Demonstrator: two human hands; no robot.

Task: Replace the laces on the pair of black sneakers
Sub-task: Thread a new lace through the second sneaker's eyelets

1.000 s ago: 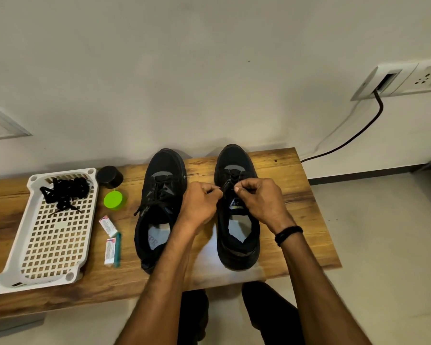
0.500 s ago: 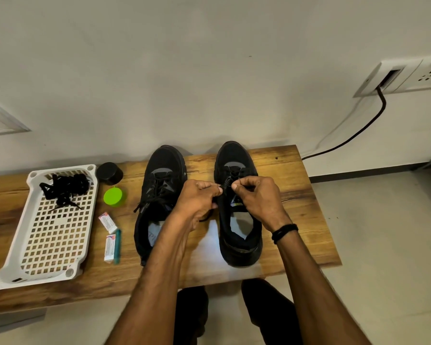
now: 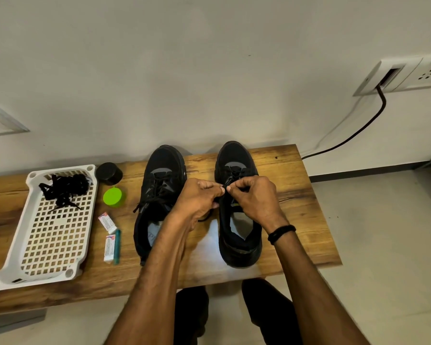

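Hands: my left hand (image 3: 199, 198) and my right hand (image 3: 255, 197) are close together over the right sneaker (image 3: 240, 247), the fingertips almost meeting. The fingers of both are curled, and thumb and forefinger of each pinch the same black lace (image 3: 225, 187) just above the tongue.
Arms: both forearms reach forward from the bottom of the view. A black wristband (image 3: 281, 234) sits on the right wrist.
Right sneaker: it stands on the desk (image 3: 299, 195), toe to the wall and heel to me. The lace crosses near the toe; the eyelets nearer the opening are covered by the hands.
Left sneaker (image 3: 163, 165): it stands beside the right one, apart from it and parallel. Its own second lace (image 3: 157, 192) crosses over the tongue, and one end hangs loose at the side, not tied.
Loose laces (image 3: 65, 189): a black bundle lies at the far end of the white tray (image 3: 85, 245), at the left of the desk. Whether they are the old ones or the new ones I cannot tell.
Progress: in my judgement the work is somewhere in the middle — both sneakers carry a lace and neither is tied. Whether this lace goes in or comes out, the view does not show.
Left to do: I think this sneaker must be finished first, then both ends secured on each.
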